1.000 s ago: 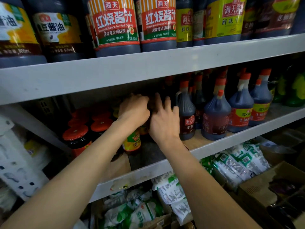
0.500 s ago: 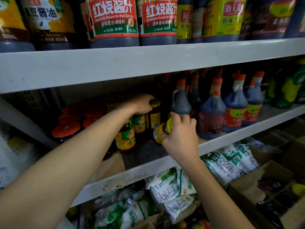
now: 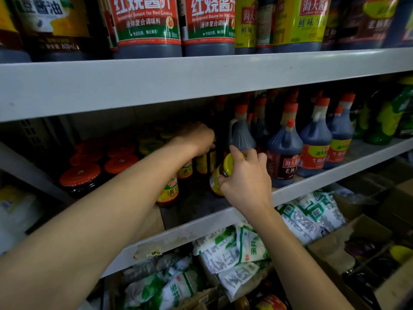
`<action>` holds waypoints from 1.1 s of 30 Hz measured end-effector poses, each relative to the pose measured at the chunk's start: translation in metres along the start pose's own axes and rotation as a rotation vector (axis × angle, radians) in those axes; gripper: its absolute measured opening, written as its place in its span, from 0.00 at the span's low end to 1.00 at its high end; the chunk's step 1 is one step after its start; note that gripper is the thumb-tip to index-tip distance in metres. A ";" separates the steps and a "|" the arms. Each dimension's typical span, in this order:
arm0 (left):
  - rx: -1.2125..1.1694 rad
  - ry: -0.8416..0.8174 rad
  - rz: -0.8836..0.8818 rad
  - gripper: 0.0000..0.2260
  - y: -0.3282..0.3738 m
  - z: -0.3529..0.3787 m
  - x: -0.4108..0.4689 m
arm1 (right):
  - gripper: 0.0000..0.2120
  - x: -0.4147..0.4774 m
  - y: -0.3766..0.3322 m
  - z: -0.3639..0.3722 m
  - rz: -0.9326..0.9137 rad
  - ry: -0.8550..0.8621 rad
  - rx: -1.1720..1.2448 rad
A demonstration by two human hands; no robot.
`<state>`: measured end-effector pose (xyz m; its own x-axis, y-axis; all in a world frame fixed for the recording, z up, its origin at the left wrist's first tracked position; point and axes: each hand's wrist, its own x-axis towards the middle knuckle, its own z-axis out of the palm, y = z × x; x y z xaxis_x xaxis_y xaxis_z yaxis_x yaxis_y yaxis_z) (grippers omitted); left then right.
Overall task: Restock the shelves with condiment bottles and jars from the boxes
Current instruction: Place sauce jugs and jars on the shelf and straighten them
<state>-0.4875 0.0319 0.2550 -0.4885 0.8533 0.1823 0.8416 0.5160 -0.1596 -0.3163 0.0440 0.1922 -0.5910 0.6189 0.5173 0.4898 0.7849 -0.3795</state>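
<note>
Right hand has pulled back from the rear of the middle shelf since a second ago, and now it's got a yellow-lidded jar, fingers wrapped round the lid and neck. Jar's tipped, lid pointing up and right, just in front-left of the handled soy sauce jug. Can't tell if its base touches the shelf, tbh. Left hand has barely budged, just left of that same jug, with its fingers curled down gripping the top of a second jar that stands upright. Red-lidded jars sit well left of the jug. Cardboard box is below and right of the jug, contents too murky to make out.
</note>
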 end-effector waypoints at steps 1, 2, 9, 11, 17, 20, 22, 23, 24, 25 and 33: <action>0.030 -0.001 -0.005 0.18 0.004 0.000 0.000 | 0.37 0.000 0.000 0.000 0.001 0.001 -0.002; 0.063 0.002 -0.013 0.20 0.007 -0.001 0.000 | 0.37 -0.001 0.001 0.000 0.003 -0.001 -0.004; -0.033 -0.185 -0.038 0.29 -0.009 -0.014 -0.004 | 0.37 -0.002 0.001 0.000 -0.001 -0.004 -0.014; -0.098 -0.253 -0.031 0.29 -0.016 -0.015 -0.003 | 0.37 -0.003 0.001 -0.001 -0.005 -0.004 -0.016; 0.009 -0.089 -0.068 0.36 -0.011 -0.012 0.002 | 0.38 -0.005 0.001 0.000 -0.008 -0.001 -0.024; -0.161 -0.165 0.028 0.35 -0.013 -0.012 0.006 | 0.38 -0.005 0.003 0.000 -0.005 0.002 -0.018; -0.189 -0.214 0.047 0.32 -0.017 -0.012 0.006 | 0.38 -0.004 0.004 0.000 -0.007 0.004 -0.018; -0.180 -0.196 0.043 0.29 -0.017 -0.011 0.007 | 0.38 -0.004 0.004 0.001 -0.010 0.003 -0.019; -0.158 -0.161 0.029 0.27 -0.017 -0.010 0.008 | 0.38 -0.004 0.004 0.001 -0.013 0.000 -0.019; -0.133 -0.122 0.000 0.26 -0.016 -0.010 0.008 | 0.38 -0.004 0.003 0.001 -0.017 -0.001 -0.020; -0.223 -0.107 0.018 0.27 -0.020 -0.006 0.006 | 0.38 -0.003 0.003 0.001 -0.022 0.002 -0.015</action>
<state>-0.5055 0.0264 0.2653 -0.4844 0.8716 0.0754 0.8747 0.4811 0.0580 -0.3136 0.0449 0.1893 -0.6009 0.6010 0.5269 0.4860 0.7981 -0.3561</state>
